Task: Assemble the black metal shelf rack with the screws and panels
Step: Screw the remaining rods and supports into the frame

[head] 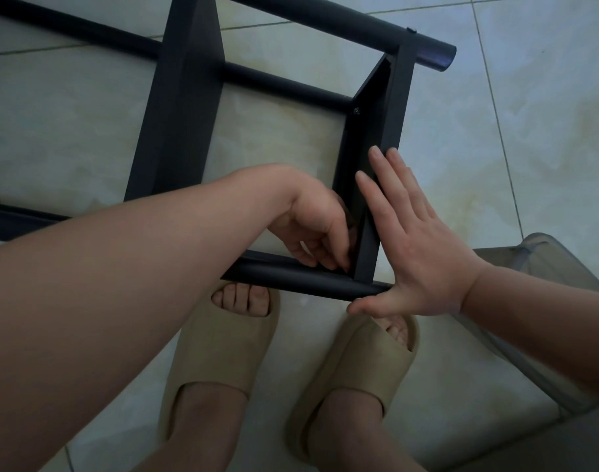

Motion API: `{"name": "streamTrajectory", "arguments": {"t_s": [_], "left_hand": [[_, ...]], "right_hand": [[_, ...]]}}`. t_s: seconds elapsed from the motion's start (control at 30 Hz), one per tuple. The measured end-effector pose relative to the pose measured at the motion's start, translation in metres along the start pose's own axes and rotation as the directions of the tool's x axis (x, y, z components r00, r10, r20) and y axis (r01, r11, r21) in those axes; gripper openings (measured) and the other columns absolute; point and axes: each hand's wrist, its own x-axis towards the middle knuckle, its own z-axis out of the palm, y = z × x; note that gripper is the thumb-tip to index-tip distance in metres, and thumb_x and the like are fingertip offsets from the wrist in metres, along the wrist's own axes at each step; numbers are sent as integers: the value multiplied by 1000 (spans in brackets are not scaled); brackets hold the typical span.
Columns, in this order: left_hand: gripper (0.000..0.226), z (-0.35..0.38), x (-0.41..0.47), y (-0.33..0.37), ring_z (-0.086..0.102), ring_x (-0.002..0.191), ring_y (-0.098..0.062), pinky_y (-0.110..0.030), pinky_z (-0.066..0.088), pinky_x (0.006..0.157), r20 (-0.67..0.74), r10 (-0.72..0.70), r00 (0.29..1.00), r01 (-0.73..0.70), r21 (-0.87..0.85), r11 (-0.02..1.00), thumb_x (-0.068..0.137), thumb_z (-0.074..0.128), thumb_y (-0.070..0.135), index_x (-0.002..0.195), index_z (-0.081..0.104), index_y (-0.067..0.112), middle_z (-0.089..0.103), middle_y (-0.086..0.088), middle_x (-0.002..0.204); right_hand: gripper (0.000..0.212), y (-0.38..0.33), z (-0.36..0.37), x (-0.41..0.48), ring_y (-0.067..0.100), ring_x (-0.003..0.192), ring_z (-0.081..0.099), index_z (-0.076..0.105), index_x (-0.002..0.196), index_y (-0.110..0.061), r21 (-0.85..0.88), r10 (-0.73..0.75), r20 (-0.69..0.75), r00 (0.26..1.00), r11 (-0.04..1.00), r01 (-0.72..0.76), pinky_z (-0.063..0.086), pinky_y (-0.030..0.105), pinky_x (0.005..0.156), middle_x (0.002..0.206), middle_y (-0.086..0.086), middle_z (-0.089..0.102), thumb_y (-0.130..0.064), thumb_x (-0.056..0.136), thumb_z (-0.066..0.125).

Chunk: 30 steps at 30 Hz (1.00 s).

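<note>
The black metal shelf rack [185, 107] lies on its side on the tiled floor, its round tubes joined by flat panels. My right hand [410, 240] presses flat, fingers straight, against the outer face of the end panel [379, 137], with the thumb under the near tube [291, 277]. My left hand [318, 226] reaches inside the frame at the corner where that panel meets the near tube, fingertips curled and pinching something small that I cannot make out. One screw [357, 111] shows higher up on the end panel.
My two feet in beige slippers [223, 356] stand just below the near tube. A grey translucent container [543, 294] sits at the right. Pale floor tiles [529, 131] surround the rack.
</note>
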Motion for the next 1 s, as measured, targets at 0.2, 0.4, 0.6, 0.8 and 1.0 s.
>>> {"name": "streamTrajectory", "arguments": {"t_s": [0.2, 0.4, 0.6, 0.8, 1.0], "left_hand": [[14, 2, 2, 0, 60, 81, -12, -30, 47, 84, -21, -66, 998, 67, 48, 997, 92, 64, 23, 105, 69, 20, 71, 6, 86], [22, 1, 4, 2, 60, 77, -10, -27, 46, 80, -17, -43, 999, 44, 31, 999, 91, 64, 9, 112, 67, 13, 69, 2, 89], [20, 0, -1, 0, 64, 94, -14, -35, 48, 93, -3, -63, 998, 63, 21, 998, 91, 64, 21, 109, 71, 21, 73, 5, 97], [8, 3, 7, 2, 58, 70, -10, -25, 47, 75, -41, -67, 997, 67, 13, 998, 93, 62, 10, 98, 68, 13, 69, 3, 78], [21, 5, 5, 1, 60, 76, -13, -27, 49, 81, -22, -19, 1000, 18, -49, 999, 92, 58, 0, 111, 64, 7, 66, -5, 89]], "right_hand": [[133, 0, 0, 0, 38, 156, -11, 6, 160, -1, 1, -6, -4, 1000, 1000, 6, 9, 60, 125, 168, 19, -7, -95, 74, 44], [133, 0, 0, 0, 38, 156, -11, 7, 160, 0, 0, -4, -4, 1000, 1000, 4, 9, 60, 125, 168, 22, -5, -94, 74, 45], [133, 0, 0, 1, 38, 156, -11, 7, 160, 1, 3, 1, -4, 1000, 1000, -1, 8, 59, 126, 168, 23, -4, -93, 74, 46], [134, 0, 1, 0, 39, 156, -10, 8, 160, 1, 4, -6, -10, 1000, 1000, 6, 8, 60, 125, 168, 23, -4, -93, 74, 47], [133, 1, 2, 1, 39, 156, -10, 7, 160, 0, 11, -13, -18, 1000, 1000, 13, 9, 60, 125, 168, 23, -4, -94, 74, 46]]}}
